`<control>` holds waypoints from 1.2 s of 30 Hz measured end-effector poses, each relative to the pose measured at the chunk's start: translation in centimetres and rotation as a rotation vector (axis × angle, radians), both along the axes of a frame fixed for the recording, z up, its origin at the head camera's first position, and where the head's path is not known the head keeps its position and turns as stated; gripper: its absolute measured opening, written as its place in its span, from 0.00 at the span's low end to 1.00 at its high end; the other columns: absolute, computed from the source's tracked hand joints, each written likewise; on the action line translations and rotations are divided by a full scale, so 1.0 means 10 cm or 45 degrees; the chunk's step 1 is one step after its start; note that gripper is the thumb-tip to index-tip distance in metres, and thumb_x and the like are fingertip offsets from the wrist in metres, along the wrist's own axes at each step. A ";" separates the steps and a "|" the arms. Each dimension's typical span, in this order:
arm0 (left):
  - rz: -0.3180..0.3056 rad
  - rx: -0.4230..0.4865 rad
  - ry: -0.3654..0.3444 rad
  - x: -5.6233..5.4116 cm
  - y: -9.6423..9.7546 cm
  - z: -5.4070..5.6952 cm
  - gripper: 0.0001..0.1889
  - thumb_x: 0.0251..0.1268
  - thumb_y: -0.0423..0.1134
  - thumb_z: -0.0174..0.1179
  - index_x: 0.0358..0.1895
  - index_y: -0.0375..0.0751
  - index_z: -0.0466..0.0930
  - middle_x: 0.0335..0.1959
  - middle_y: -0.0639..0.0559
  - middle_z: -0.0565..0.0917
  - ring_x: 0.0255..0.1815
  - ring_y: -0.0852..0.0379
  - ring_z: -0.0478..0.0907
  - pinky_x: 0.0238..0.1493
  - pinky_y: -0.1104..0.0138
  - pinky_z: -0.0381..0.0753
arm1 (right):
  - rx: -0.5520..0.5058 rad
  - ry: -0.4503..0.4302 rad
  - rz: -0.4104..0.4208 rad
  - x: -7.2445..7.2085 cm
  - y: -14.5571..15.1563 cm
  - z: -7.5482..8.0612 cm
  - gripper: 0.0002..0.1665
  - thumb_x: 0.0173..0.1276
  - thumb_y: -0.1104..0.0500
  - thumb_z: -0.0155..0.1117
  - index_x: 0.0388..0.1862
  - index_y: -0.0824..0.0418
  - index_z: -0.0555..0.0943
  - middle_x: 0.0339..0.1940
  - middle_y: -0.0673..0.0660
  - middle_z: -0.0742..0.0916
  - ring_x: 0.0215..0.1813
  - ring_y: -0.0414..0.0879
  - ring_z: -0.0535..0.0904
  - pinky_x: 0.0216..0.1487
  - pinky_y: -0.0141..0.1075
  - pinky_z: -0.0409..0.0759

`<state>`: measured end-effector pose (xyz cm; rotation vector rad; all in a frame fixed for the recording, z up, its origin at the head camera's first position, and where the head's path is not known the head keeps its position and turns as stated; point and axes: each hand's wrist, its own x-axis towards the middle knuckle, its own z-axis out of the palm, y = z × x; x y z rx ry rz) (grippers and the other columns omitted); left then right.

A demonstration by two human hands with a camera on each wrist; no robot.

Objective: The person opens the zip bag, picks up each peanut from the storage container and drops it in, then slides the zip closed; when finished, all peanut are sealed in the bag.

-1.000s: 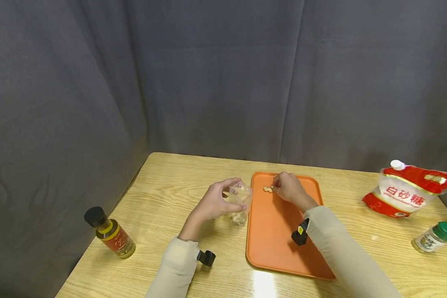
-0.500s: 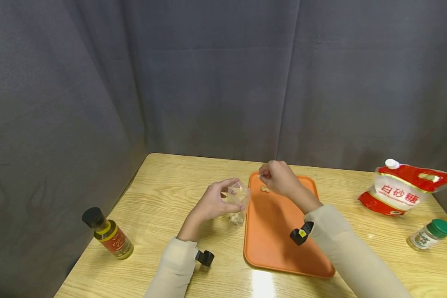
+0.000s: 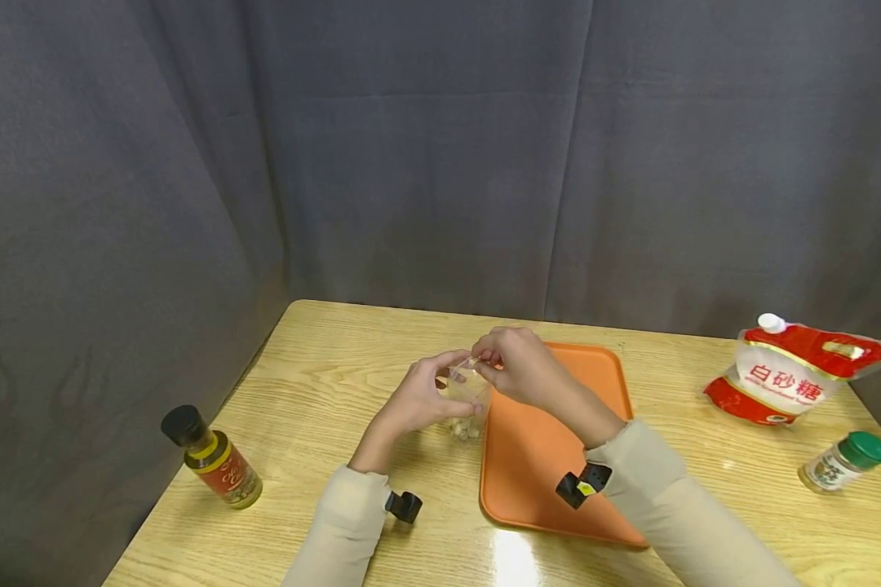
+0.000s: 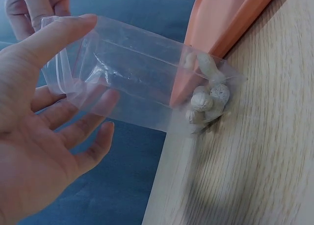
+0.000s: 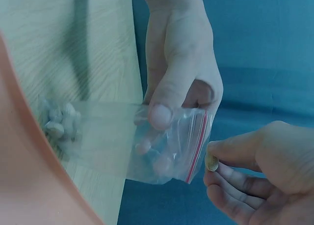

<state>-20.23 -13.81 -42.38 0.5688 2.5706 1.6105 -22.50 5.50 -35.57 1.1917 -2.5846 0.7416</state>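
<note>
My left hand (image 3: 424, 398) holds a clear zip bag (image 4: 142, 63) near its mouth, thumb on one side and fingers on the other. Several unshelled peanuts (image 4: 202, 101) lie at the bottom of the bag, which is low by the table. A red zip strip (image 5: 198, 146) runs along the mouth. At that mouth, my right hand (image 3: 523, 368) pinches a single peanut (image 5: 212, 162) between thumb and fingers. The orange tray (image 3: 539, 465) lies under my right forearm; part of its far left corner is hidden behind the hand.
An oil bottle (image 3: 223, 465) with a black cap stands at the left of the wooden table (image 3: 338, 359). To the right are a red and white sugar pouch (image 3: 785, 375) and a green-lidded shaker jar (image 3: 840, 465). A grey curtain (image 3: 426, 163) closes off the back.
My right hand has lifted a peanut from the tray and moved left to the bag's mouth. The left hand and bag have stayed nearly in place.
</note>
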 end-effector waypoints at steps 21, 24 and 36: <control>0.001 0.001 0.035 -0.03 -0.01 -0.01 0.41 0.50 0.41 0.76 0.71 0.40 0.70 0.61 0.48 0.78 0.51 0.49 0.78 0.53 0.52 0.77 | -0.033 -0.062 -0.014 -0.02 -0.02 0.03 0.07 0.62 0.67 0.71 0.39 0.68 0.87 0.29 0.54 0.87 0.31 0.45 0.82 0.35 0.39 0.82; 0.015 -0.016 0.030 -0.02 -0.01 -0.01 0.40 0.50 0.40 0.76 0.70 0.41 0.71 0.61 0.50 0.78 0.50 0.51 0.77 0.48 0.57 0.79 | -0.066 -0.085 -0.044 -0.09 0.03 0.03 0.06 0.62 0.68 0.71 0.38 0.68 0.87 0.30 0.56 0.87 0.31 0.47 0.82 0.35 0.40 0.82; 0.023 -0.005 0.016 -0.03 -0.02 0.00 0.41 0.48 0.40 0.77 0.70 0.42 0.72 0.54 0.42 0.81 0.47 0.50 0.77 0.44 0.60 0.78 | 0.026 -0.247 -0.312 -0.57 0.34 -0.37 0.10 0.64 0.66 0.68 0.42 0.71 0.86 0.33 0.59 0.86 0.33 0.50 0.81 0.40 0.47 0.81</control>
